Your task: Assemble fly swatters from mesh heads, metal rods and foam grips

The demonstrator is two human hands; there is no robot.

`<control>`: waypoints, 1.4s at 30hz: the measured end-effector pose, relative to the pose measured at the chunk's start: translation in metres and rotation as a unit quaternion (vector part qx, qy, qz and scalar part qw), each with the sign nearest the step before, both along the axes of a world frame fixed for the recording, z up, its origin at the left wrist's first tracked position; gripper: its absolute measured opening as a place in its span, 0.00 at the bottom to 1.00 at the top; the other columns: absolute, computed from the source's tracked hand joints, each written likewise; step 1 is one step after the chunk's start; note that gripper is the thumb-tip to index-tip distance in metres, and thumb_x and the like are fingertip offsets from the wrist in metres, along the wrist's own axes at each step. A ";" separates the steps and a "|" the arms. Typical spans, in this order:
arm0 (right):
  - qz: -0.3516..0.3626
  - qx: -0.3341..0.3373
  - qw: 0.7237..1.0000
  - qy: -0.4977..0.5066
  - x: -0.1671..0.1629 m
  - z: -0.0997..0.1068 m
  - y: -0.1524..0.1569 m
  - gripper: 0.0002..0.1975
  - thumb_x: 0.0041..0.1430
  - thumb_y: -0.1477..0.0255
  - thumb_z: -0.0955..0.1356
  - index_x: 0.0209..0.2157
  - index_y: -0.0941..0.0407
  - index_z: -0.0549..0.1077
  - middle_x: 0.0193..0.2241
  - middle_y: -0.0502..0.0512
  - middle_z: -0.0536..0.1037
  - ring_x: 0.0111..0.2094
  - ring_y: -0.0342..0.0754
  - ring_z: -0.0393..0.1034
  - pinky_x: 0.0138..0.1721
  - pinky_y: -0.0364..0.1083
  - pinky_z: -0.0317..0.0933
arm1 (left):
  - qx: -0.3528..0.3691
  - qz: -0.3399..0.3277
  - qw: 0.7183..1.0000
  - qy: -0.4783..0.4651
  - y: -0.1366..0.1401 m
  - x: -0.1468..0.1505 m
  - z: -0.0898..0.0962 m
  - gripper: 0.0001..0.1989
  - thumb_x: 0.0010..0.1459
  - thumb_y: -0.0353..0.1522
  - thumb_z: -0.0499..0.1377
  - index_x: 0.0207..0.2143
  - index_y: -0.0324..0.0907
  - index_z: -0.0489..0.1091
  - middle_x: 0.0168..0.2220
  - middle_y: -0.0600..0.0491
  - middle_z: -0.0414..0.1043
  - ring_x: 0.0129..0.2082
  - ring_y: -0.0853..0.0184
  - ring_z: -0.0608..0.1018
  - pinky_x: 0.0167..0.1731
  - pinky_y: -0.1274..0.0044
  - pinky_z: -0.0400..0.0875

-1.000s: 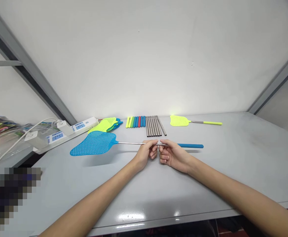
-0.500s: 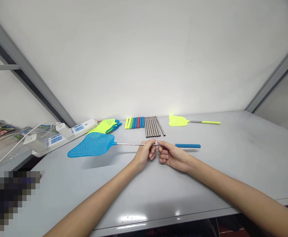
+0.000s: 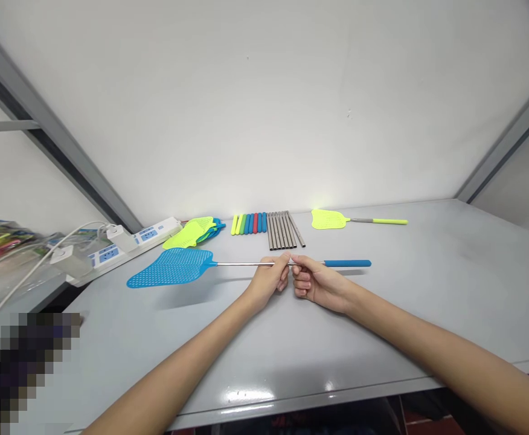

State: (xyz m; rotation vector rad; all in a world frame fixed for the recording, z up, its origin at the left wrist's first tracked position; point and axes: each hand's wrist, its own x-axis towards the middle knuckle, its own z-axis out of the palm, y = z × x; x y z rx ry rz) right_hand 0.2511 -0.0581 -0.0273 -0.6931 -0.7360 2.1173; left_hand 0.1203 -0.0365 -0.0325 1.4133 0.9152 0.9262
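Note:
A blue fly swatter (image 3: 171, 267) is held level just above the table, its perforated head to the left and its blue grip to the right. My left hand (image 3: 270, 279) pinches the thin metal rod near its middle. Close beside it, my right hand (image 3: 314, 281) is closed on the same rod, just left of the blue grip. The two thumbs almost meet. Beyond the hands lie several metal tubes (image 3: 282, 232) side by side, and left of them a row of coloured handle grips (image 3: 249, 223).
Yellow and blue swatter heads (image 3: 192, 232) are piled at the back left, beside a white power strip (image 3: 151, 234) with plugs and cables. A yellow fly swatter (image 3: 330, 219) lies at the back right against the wall. Plastic-bagged items (image 3: 2, 248) sit at far left.
Both hands keep hold of the fly swatter's rod in almost the same pose. The whole view has shifted very slightly.

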 end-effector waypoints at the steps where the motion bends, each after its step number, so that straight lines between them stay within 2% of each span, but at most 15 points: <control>1: 0.000 0.000 1.000 0.001 0.000 0.000 0.000 0.14 0.49 0.65 0.64 0.18 0.59 0.61 0.13 0.42 0.48 0.16 0.36 0.42 0.20 0.39 0.45 | -0.001 0.001 1.000 0.002 0.000 0.000 0.000 0.23 0.51 0.42 0.48 0.10 0.41 0.50 0.07 0.61 0.46 0.09 0.77 0.55 0.13 0.81 0.49; 10: -0.002 0.004 1.000 -0.001 0.000 -0.003 0.001 0.14 0.49 0.64 0.64 0.19 0.59 0.62 0.13 0.42 0.49 0.16 0.36 0.42 0.20 0.39 0.45 | -0.011 -0.010 1.000 -0.001 -0.001 -0.001 0.001 0.24 0.50 0.46 0.47 0.11 0.41 0.49 0.08 0.61 0.45 0.10 0.77 0.56 0.14 0.81 0.49; 20: -0.012 0.003 1.000 -0.009 0.000 0.001 0.000 0.14 0.48 0.63 0.64 0.19 0.59 0.63 0.13 0.42 0.50 0.15 0.36 0.44 0.21 0.40 0.45 | -0.024 -0.032 0.998 -0.042 0.000 -0.003 0.002 0.21 0.50 0.43 0.49 0.12 0.40 0.51 0.09 0.61 0.48 0.11 0.77 0.56 0.15 0.81 0.51; 26: -0.006 0.005 1.000 0.005 0.000 0.001 0.000 0.13 0.49 0.65 0.64 0.19 0.60 0.63 0.13 0.43 0.52 0.16 0.36 0.45 0.21 0.40 0.45 | -0.026 -0.041 0.997 -0.066 0.001 -0.003 0.000 0.20 0.50 0.42 0.50 0.13 0.40 0.53 0.09 0.61 0.48 0.11 0.78 0.55 0.14 0.81 0.48; 42: -0.017 0.002 1.000 -0.012 0.000 0.001 0.000 0.13 0.47 0.64 0.65 0.18 0.59 0.62 0.12 0.42 0.52 0.15 0.36 0.45 0.20 0.40 0.45 | -0.033 -0.031 0.998 -0.044 0.000 -0.001 0.001 0.21 0.50 0.45 0.48 0.13 0.40 0.51 0.10 0.61 0.49 0.11 0.77 0.57 0.15 0.81 0.51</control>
